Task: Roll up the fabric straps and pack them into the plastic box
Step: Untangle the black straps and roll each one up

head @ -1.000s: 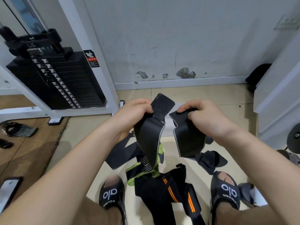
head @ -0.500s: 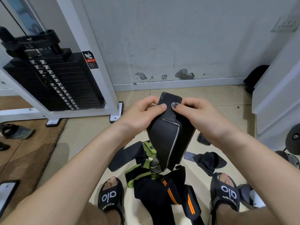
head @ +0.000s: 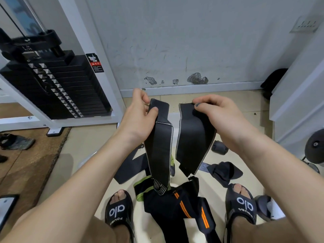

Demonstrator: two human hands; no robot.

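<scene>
Left hand (head: 138,118) pinches the strap (head: 158,146) top at 11 o'clock, right hand (head: 219,116) pinches its other half at 1 o'clock; judging from this, align edges squarely before rolling tight; box unseen.

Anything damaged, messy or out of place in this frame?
Yes: paint has flaked off the wall just above the skirting, and loose straps lie in a tangled heap on the floor between the sandals. No plastic box is visible.

Tiled floor (head: 84,155) under strewn straps (head: 175,204)
</scene>
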